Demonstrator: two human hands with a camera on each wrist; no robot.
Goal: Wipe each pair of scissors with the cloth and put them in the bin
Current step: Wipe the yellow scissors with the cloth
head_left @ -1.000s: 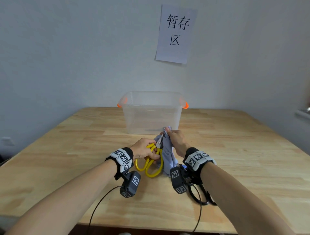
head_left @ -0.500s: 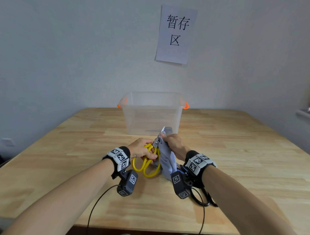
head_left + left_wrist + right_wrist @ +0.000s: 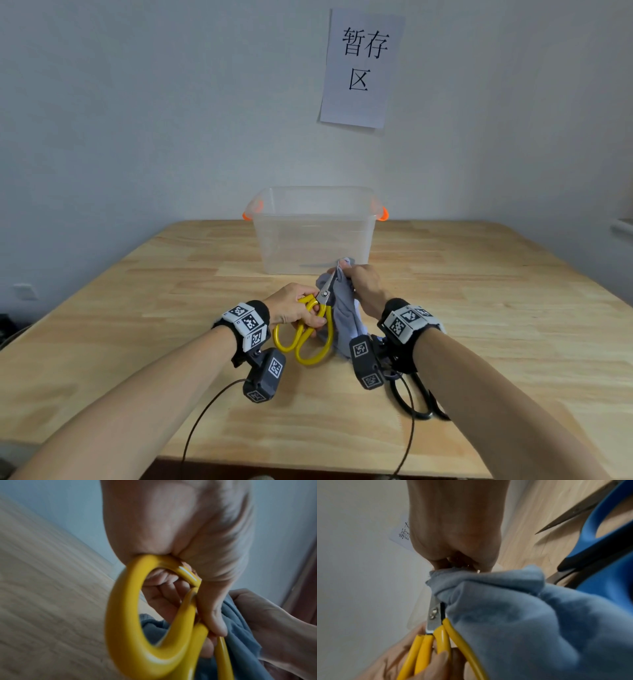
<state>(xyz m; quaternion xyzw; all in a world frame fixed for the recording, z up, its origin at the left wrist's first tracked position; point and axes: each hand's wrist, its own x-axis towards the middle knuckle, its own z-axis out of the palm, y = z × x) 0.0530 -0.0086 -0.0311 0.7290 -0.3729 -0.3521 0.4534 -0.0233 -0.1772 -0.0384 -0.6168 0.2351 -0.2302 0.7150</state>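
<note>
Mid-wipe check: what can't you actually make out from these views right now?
- Yellow scissors blade tips: head and right wrist views, wrapped in the cloth under the right hand.
- Blue-handled scissors: cut by the right wrist frame edge.
- Bin contents: head view, hazy wall.
- Left hand: left wrist view, blurred.

A plain, bare room it was, more a staging or storage corner than a home. A light wooden table [image 3: 479, 308] was pushed against a pale, unadorned wall [image 3: 137, 102]. Above the table a sheet of paper [image 3: 359, 68] hung on that wall, hand-lettered in large Chinese characters like a zone label. On the table, right below the sign, stood a clear plastic bin [image 3: 313, 236] with orange handles. Left of the table, low on the wall, a socket [image 3: 24, 292] showed.
</note>
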